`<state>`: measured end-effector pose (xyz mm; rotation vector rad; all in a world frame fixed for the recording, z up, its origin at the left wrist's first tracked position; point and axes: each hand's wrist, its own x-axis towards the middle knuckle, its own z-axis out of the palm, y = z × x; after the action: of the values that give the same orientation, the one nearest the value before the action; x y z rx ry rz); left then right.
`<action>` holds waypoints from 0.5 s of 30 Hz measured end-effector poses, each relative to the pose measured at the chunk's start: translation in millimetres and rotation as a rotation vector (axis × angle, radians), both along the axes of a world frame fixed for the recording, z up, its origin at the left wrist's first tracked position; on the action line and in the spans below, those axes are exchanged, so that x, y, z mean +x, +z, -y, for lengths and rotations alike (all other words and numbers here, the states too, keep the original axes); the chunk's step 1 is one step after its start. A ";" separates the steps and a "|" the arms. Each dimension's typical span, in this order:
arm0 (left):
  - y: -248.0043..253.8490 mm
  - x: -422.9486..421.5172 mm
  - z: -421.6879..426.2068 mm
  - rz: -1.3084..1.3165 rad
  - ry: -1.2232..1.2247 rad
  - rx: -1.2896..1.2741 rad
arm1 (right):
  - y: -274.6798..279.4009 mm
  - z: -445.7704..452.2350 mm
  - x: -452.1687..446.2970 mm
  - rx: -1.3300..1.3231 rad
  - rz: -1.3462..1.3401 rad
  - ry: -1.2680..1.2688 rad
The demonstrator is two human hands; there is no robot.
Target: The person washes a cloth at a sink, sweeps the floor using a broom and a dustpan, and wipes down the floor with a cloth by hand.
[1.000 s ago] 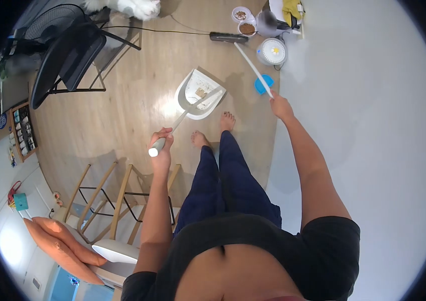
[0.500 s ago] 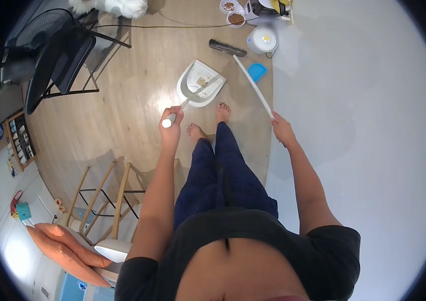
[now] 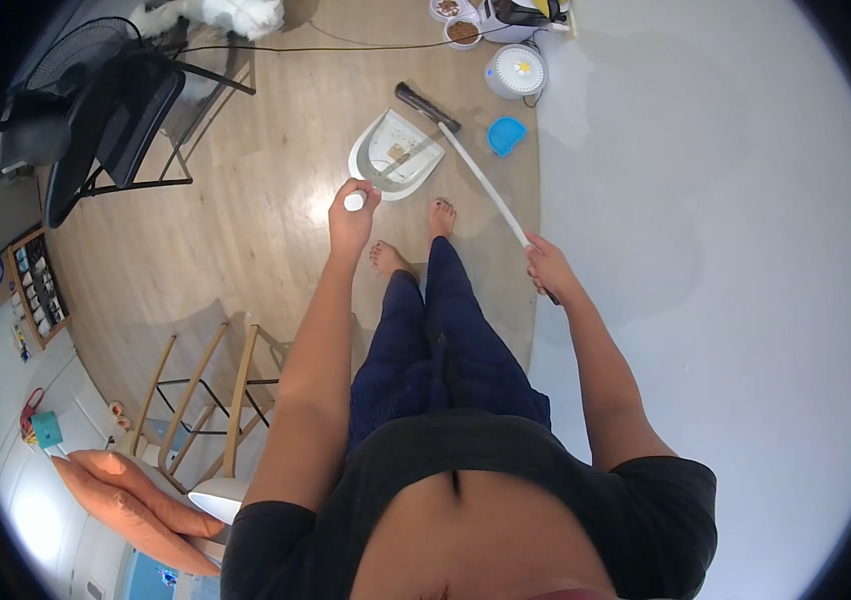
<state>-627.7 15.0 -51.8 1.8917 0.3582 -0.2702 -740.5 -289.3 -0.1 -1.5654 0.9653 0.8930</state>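
My left hand (image 3: 353,215) is closed around the white handle of a long-handled dustpan (image 3: 410,180). The white pan rests on the wood floor in front of my feet, with some brownish debris (image 3: 397,153) in it. In my right hand (image 3: 551,268) is the white stick of a broom (image 3: 490,188), gripped near its dark end. The broom's dark bristle head (image 3: 427,106) is on the floor just beyond the pan's far right edge, slanting toward it. Whether head and pan touch, I cannot tell.
A blue tray-like piece (image 3: 506,136) lies right of the broom head. Behind it stand a round white device (image 3: 517,72) and pet food bowls (image 3: 462,32). A cable (image 3: 345,47) crosses the floor. A black folding chair (image 3: 135,130) is at left, a white furry animal (image 3: 235,14) beyond.
The broom head has moved left and turned, nearer the dustpan. My right hand has shifted left and a little down; my left hand has moved forward, tipping the dustpan handle more upright.
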 end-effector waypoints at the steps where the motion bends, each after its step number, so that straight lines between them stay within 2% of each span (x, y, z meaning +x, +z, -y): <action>1: 2.2 2.1 -1.9 -0.058 -0.041 0.040 | 5.5 0.7 -0.6 -0.001 -0.012 0.040; 4: 2.2 4.0 -6.7 -0.125 -0.088 0.078 | -13.0 3.8 0.9 -0.081 0.143 0.144; 8: -8.0 5.7 -11.7 -0.105 -0.058 0.024 | -57.0 -8.6 20.4 -0.077 0.125 0.077; 10: -5.8 7.0 -12.9 -0.089 -0.067 0.017 | -92.6 -26.2 1.3 -0.291 0.289 0.335; 11: -6.5 5.1 -12.7 -0.082 -0.080 0.003 | -78.4 -40.2 -2.6 -0.289 0.289 0.338; 13: -11.0 3.0 -12.8 -0.079 -0.086 0.016 | -40.2 -63.1 -18.9 -0.149 0.079 0.270; 15: -2.9 2.4 -13.6 -0.072 -0.079 0.027 | -21.6 -62.9 -28.1 -0.119 0.068 0.253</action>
<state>-625.3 28.5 -54.7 1.9283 0.3376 -0.3888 -768.6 -226.4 -21.6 -1.8371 0.7954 0.9636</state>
